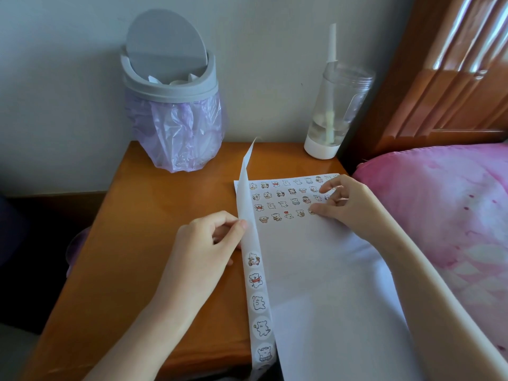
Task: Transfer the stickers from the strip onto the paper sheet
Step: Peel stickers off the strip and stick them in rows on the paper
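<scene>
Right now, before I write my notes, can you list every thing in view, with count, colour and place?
table: one, orange-brown wood, under the rest
bin: one, grey with purple bag, back of table
bottle: one, clear, white base, straw inside, back right of table
sheet: one, white, right part of table
sheet stickers: many, small bears, four rows at far end
strip: one, white, along sheet's left edge, far end lifted
strip stickers: at least five, round, near part of strip
headboard: one, brown wood, right rear
bedding: pink, right
left hand: pinches strip
right hand: fingertips on sheet, end of fourth row
</scene>
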A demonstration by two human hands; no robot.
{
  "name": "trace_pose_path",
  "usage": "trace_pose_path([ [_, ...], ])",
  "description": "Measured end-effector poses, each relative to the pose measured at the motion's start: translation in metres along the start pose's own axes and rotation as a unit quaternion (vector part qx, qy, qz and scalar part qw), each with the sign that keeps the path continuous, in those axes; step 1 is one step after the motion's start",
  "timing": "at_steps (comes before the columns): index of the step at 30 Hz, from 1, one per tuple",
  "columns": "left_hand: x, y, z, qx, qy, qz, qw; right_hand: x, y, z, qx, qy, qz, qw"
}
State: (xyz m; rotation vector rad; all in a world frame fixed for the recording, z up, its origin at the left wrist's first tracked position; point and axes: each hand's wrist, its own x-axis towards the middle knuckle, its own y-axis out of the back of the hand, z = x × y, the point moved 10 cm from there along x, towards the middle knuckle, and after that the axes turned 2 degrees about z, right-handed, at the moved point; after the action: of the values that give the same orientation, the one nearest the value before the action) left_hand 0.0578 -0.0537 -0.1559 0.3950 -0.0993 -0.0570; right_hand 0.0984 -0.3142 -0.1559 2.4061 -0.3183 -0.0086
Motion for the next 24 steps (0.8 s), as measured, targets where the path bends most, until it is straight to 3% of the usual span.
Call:
trace_pose_path([
  [19, 0.003, 0.002, -0.005, -0.019, 0.013, 0.004, 1.0, -0.001, -0.004, 0.0, -0.049, 0.017, 0.002, 0.999],
  [22, 0.003, 0.007, -0.007, -0.066, 0.023, 0.016, 0.997, -0.014, -0.006, -0.028, 0.011, 0.048, 0.023, 0.999],
  [24, 0.002, 0.012, -0.004, -0.092, 0.024, 0.034, 0.995, -0.031, -0.022, -0.061, 0.085, 0.074, -0.024, 0.993],
])
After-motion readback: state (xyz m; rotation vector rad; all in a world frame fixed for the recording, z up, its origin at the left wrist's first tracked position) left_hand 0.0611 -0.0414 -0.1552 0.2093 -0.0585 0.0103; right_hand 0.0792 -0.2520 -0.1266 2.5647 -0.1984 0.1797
